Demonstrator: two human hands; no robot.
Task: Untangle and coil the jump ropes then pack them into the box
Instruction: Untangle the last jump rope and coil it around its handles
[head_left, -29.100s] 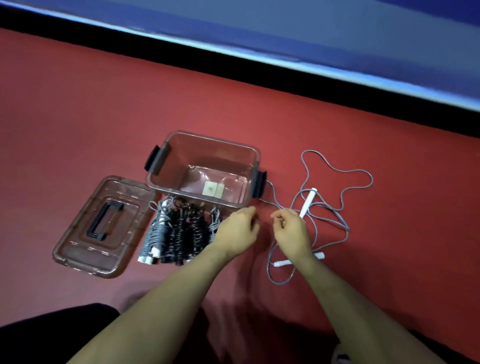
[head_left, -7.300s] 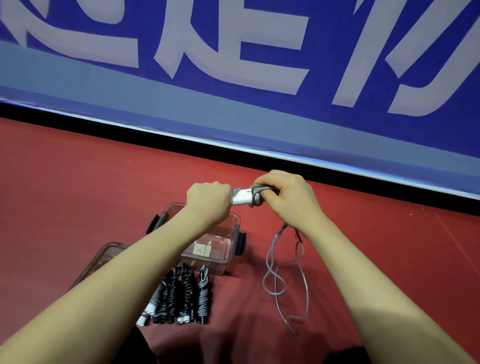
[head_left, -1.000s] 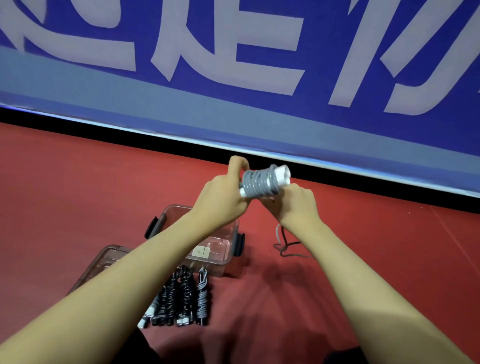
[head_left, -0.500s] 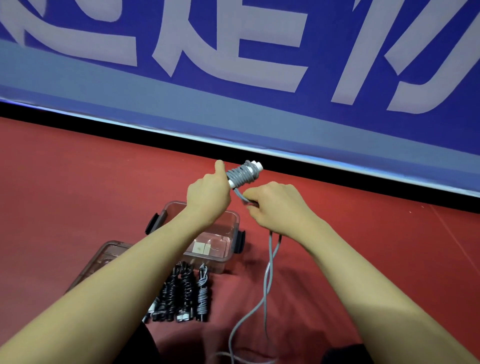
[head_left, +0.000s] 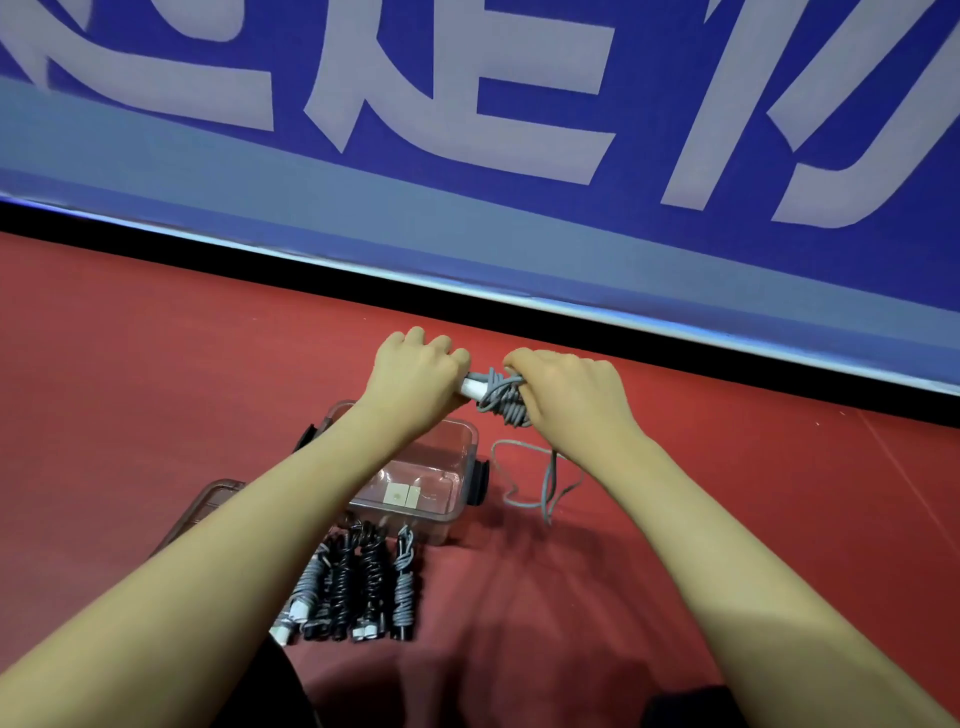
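Clear plastic box (head_left: 470, 434) holds two small pale squares (head_left: 404, 494), no ropes.

Both hands are raised above the red floor (head_left: 156, 389). The left hand (head_left: 415, 376) grips the white handles (head_left: 471, 387) of a grey jump rope (head_left: 501, 402); the right hand (head_left: 569, 392) holds the wound cord beside it, and the loose end (head_left: 548, 483) hangs to the floor. Below stands an open clear box (head_left: 457, 499), with its lid (head_left: 208, 509) on its left and coiled ropes (head_left: 363, 587) in a row in front.
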